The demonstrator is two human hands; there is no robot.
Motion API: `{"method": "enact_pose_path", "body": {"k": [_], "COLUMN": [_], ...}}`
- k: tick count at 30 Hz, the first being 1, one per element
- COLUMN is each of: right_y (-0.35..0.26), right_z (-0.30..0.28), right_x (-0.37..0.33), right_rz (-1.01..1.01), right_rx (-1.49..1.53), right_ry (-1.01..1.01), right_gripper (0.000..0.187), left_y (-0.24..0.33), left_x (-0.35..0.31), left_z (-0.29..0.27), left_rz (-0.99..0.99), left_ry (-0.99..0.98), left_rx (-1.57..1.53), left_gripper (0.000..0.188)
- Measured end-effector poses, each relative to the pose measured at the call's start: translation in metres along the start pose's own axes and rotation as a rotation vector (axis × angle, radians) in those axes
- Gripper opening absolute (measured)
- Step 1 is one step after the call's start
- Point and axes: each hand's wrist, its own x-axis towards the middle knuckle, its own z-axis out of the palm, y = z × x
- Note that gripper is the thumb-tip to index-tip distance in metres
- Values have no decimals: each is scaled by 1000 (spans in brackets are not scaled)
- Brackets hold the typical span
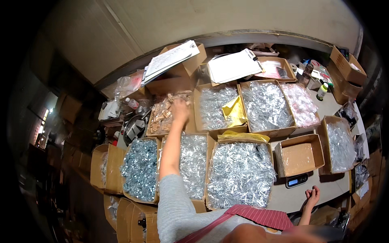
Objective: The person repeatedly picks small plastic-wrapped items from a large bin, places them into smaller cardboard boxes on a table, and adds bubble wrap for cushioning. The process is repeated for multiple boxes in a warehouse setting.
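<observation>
My left arm reaches far forward, and my left hand (pixel 180 111) is over a carton of small clear bags of tan, wooden-looking pegs (pixel 162 115). Its fingers point down at the bags, blurred and partly hidden, so whether they grip one does not show. By the near right table edge is my right hand (pixel 311 197), fingers loosely bent and apart, with nothing visible in it. Just beyond it lies a small black digital scale (pixel 297 181) with a lit display. Behind the scale stands an open, empty cardboard box (pixel 299 156).
Nearest me are cartons of bagged metal hardware (pixel 241 174) and bluish metal parts (pixel 139 170). Farther back, another carton of clear bags (pixel 219 107) holds a yellow packet (pixel 234 111). Clipboards with papers (pixel 233 67) rest on boxes. A small bottle (pixel 322 92) stands at the far right.
</observation>
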Motion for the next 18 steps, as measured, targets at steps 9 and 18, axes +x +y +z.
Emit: {"method": "enact_pose_path", "body": {"k": [9, 18], "right_y": [3, -12], "right_z": [4, 14], "right_x": [-7, -19], "right_rz": [-21, -2], "right_rx": [-30, -45], "right_ry": [129, 98], "right_gripper": [18, 16], "left_y": [-14, 24], "left_x": [26, 56], "left_z": [-3, 36], "left_rz": [-630, -608], "left_ry": [129, 196], "left_rx": [-1269, -1196], "left_gripper": [13, 20]}}
